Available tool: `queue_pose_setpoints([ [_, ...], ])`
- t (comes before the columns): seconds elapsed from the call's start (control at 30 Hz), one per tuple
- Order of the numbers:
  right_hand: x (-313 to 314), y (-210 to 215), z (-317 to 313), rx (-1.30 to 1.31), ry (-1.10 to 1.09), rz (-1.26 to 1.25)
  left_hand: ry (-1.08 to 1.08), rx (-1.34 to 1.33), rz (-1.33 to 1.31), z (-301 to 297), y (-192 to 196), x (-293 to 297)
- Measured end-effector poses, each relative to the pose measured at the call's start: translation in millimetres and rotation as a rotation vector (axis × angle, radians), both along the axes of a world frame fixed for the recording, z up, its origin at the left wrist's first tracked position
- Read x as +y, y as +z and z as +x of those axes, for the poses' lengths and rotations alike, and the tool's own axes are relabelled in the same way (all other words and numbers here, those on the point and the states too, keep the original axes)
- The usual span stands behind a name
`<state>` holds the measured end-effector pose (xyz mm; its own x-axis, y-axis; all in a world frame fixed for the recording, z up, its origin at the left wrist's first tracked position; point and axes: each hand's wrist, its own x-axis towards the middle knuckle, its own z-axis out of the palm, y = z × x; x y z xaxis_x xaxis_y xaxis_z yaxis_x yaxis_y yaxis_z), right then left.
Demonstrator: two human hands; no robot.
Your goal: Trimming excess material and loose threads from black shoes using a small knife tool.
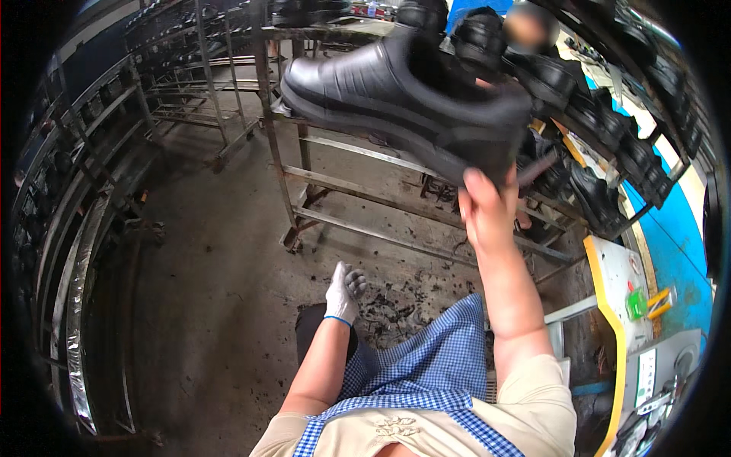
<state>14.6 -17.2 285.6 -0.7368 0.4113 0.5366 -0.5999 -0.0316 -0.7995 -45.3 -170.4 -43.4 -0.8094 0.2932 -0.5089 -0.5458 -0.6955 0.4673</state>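
Observation:
My right hand (491, 209), bare, is raised and closed on the heel end of a black shoe (343, 80). The shoe is a low, smooth, thick-soled slip-on, and its toe points left. Part of my fingers is hidden behind its heel. My left hand (345, 293) wears a whitish glove with a blue cuff edge. It hangs lower, over the floor, well apart from the shoe. Its fingers are curled in, and nothing shows in them.
A metal rack (365, 209) stands in front, with more black shoes (480, 38) behind the held one. Shoe-laden shelves (594, 122) rise on the right above a yellow-edged bench (609, 282). Racks (84, 251) line the left. Dark scraps (396, 301) litter the floor. Another person is partly visible beyond.

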Motion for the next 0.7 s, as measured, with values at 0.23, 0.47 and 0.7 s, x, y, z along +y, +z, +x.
queue_pose_setpoints([
  [0.23,-5.7,85.2,-190.0,0.301,-0.633,0.616,-0.072,0.154,-0.056,-11.4,8.7,2.9],
  [0.47,1.4,72.6,-255.9,-0.074,-0.802,0.708,-0.099,0.191,-0.029,-15.7,9.9,-3.6],
  [0.7,-1.9,-69.1,-134.9,0.001,-0.049,0.574,-0.111,0.266,0.04,-11.6,28.0,-10.7],
])
